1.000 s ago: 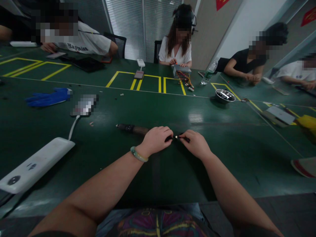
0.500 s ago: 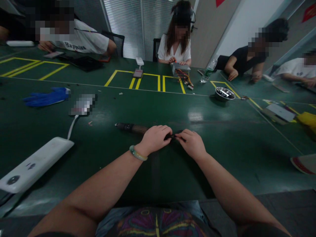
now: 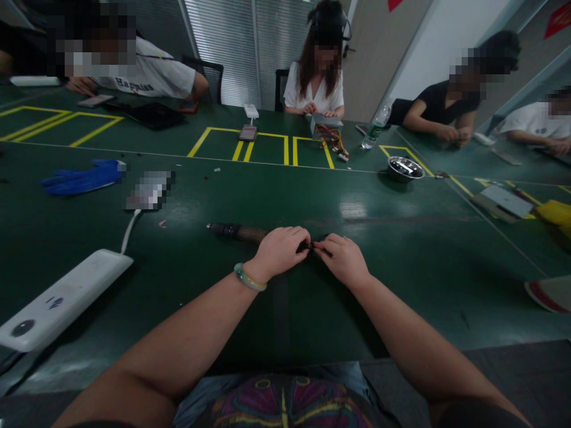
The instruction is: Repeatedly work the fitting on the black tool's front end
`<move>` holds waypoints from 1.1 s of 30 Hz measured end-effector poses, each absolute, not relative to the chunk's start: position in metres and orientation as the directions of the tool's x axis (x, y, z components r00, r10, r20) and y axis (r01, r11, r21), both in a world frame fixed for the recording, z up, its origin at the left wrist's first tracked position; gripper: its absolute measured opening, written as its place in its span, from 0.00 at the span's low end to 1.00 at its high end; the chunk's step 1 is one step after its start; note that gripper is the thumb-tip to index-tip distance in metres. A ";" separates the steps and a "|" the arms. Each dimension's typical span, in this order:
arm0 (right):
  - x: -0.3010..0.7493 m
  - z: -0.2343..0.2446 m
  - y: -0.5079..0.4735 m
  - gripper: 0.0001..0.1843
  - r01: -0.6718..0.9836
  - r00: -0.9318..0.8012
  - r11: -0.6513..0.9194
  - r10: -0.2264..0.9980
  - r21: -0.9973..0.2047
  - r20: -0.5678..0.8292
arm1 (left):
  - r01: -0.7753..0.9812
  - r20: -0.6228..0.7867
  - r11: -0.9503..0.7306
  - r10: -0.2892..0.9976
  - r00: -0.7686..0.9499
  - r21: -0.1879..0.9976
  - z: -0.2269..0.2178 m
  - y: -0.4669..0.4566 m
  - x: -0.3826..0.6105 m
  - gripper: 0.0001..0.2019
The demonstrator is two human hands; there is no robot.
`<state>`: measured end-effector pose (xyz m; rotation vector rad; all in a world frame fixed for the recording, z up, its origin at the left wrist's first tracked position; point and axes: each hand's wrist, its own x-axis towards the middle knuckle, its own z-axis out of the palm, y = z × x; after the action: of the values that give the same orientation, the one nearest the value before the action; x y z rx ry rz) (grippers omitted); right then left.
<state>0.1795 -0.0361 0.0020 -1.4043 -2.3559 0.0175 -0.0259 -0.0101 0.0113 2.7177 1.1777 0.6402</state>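
My left hand [image 3: 282, 251] and my right hand [image 3: 342, 259] meet fingertip to fingertip over the green table [image 3: 285, 309]. Both are closed in a pinch on a small dark part [image 3: 311, 245] between them, too small to name. A dark cylindrical tool [image 3: 235, 231] lies on the table behind my left hand, its right end hidden by that hand. A pale green bangle [image 3: 248, 279] sits on my left wrist.
A white power strip [image 3: 57, 301] lies at the near left. A blue glove [image 3: 82, 177] is farther left. A metal bowl [image 3: 405, 169] and a plastic bottle [image 3: 376, 132] stand at the far right. Several people sit around the table's far side.
My hands have closed the small gap between them; the little metal piece seen between the fingertips earlier is now hidden. The camera view shifted slightly.
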 end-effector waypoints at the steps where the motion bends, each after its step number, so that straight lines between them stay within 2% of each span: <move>1: 0.179 0.002 -0.035 0.09 0.843 -0.426 0.500 0.847 -0.201 0.319 | 0.672 0.336 -0.692 0.719 0.609 0.263 0.011 -0.010 -0.026 0.06; 9: 0.179 0.000 -0.029 0.10 0.830 -0.451 0.514 0.846 -0.215 0.285 | 0.675 0.338 -0.684 0.727 0.597 0.278 0.012 -0.011 -0.026 0.07; 13: 0.176 0.001 -0.028 0.08 0.852 -0.483 0.510 0.854 -0.122 0.192 | 0.677 0.342 -0.680 0.730 0.592 0.282 0.013 -0.012 -0.025 0.08; 16: 0.170 0.002 -0.029 0.06 0.852 -0.514 0.524 0.839 -0.012 0.182 | 0.667 0.363 -0.678 0.732 0.577 0.308 0.017 -0.015 -0.025 0.09; 22: 0.166 0.003 -0.019 0.07 0.853 -0.520 0.518 0.828 0.067 0.208 | 0.622 0.536 -0.691 0.705 0.465 0.369 0.028 -0.020 -0.031 0.10; 29: 0.228 0.010 0.014 0.08 0.920 -0.391 0.376 0.901 0.111 0.186 | 0.611 0.591 -0.659 0.724 0.357 0.438 0.028 -0.015 -0.045 0.10; 33: 0.315 0.012 0.001 0.12 0.986 -0.143 0.127 0.977 0.107 0.161 | 0.617 0.544 -0.618 0.768 0.340 0.487 0.026 -0.013 -0.048 0.10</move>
<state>0.3148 0.0005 0.0116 -2.0226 -2.3189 -0.2892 -0.0480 -0.0129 0.0258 2.4051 1.2607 1.1418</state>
